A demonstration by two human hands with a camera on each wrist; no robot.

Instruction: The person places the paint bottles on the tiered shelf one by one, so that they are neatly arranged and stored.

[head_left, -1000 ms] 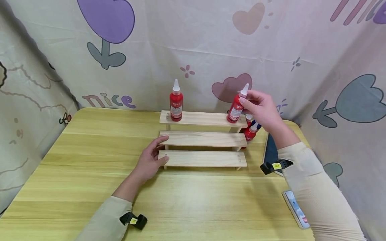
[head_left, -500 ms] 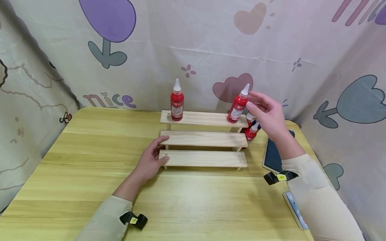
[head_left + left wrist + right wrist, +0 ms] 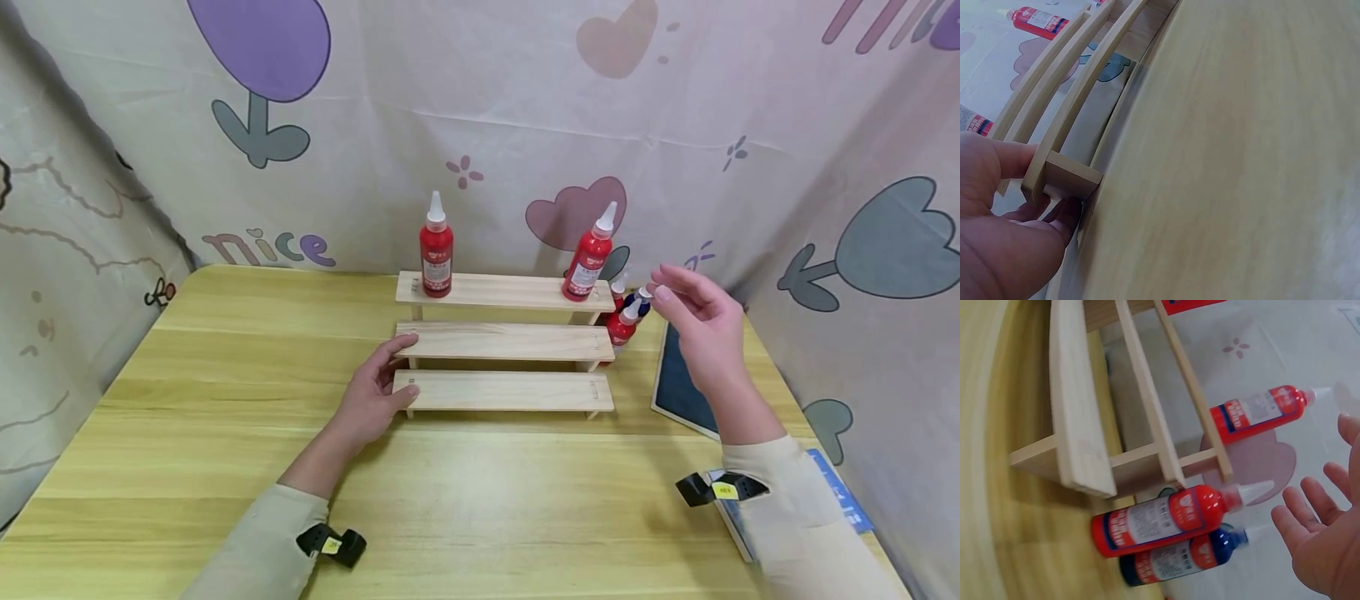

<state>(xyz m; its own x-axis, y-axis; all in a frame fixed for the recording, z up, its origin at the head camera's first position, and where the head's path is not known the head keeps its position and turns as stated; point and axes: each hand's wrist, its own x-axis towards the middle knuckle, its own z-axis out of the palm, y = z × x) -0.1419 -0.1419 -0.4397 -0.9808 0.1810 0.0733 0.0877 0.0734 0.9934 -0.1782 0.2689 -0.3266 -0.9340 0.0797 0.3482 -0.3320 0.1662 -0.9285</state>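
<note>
A three-tier wooden shelf stands on the table. My left hand grips its left end, the thumb on the lowest board and a finger on the middle one; in the left wrist view the fingers curl round the end support. Two red squeeze bottles with white pointed caps stand on the top board: the left bottle and the right bottle. My right hand is in the air to the right of the shelf, fingers relaxed, holding nothing. Right of the shelf are a red bottle and a dark blue bottle.
A dark flat board lies on the table at the right. Nearer the front, a blue-and-white item is partly hidden by the right sleeve, and a blue item lies beyond it. A patterned curtain hangs behind.
My right hand has let go of the right bottle on the top board and drawn back to the right and down. The bottle stays standing there. My left hand has not moved.
</note>
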